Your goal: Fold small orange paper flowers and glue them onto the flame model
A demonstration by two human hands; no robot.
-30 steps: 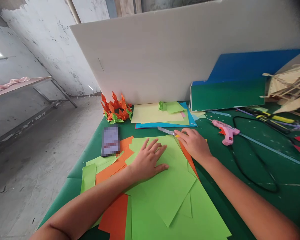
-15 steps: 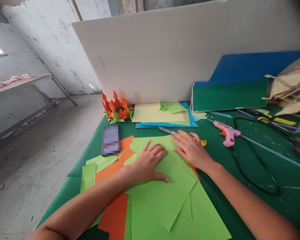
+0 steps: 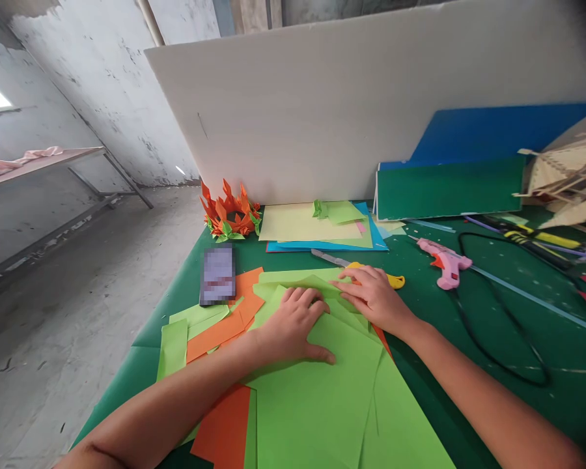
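Several sheets of light green paper (image 3: 317,404) lie overlapping in front of me, with orange paper (image 3: 222,423) showing from beneath. My left hand (image 3: 297,326) rests palm down on the top sheet, its thumb spread and its fingers a little bent. At the far side of the stack, my right hand (image 3: 374,296) has its thumb and fingers close together on the raised, curling edge of a green sheet. A utility knife (image 3: 395,282) with a yellow handle lies just behind the right hand, partly hidden by it.
A phone (image 3: 217,273) and an orange paper crown (image 3: 232,215) stand left of the stack. Behind are coloured sheets (image 3: 293,221) and a white board (image 3: 293,124). To the right lie a pink glue gun (image 3: 446,260), its black cable (image 3: 508,365) and wooden sticks (image 3: 576,169).
The green paper's far edge has lifted and curled, and the upper sheet has shifted toward me. My right fingers have drawn in; the left hand has slid slightly toward me.
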